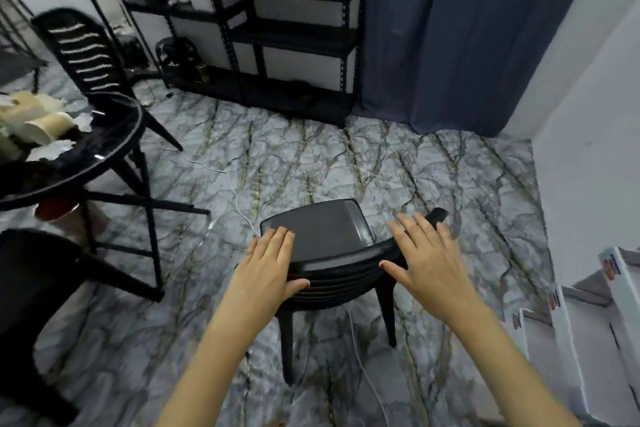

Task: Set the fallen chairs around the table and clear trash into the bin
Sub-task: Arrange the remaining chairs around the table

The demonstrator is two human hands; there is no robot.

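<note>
A black plastic chair (322, 232) stands upright on the marble-pattern floor right below me, its slatted backrest toward me. My left hand (266, 263) hovers with straight fingers over the left end of the backrest, thumb by the top rail. My right hand (422, 256) is spread flat above the right end, holding nothing. A round black glass table (104, 146) at the left carries paper cups and crumpled paper trash (38, 125). A second black chair (83, 55) stands upright behind the table. No bin is visible.
Black metal shelving (294, 42) lines the back wall, with a dark curtain (460, 31) to its right. White boxes (588, 315) stack at the lower right. Another dark chair seat (31, 288) sits at the lower left. A white cable (239, 198) trails across the floor.
</note>
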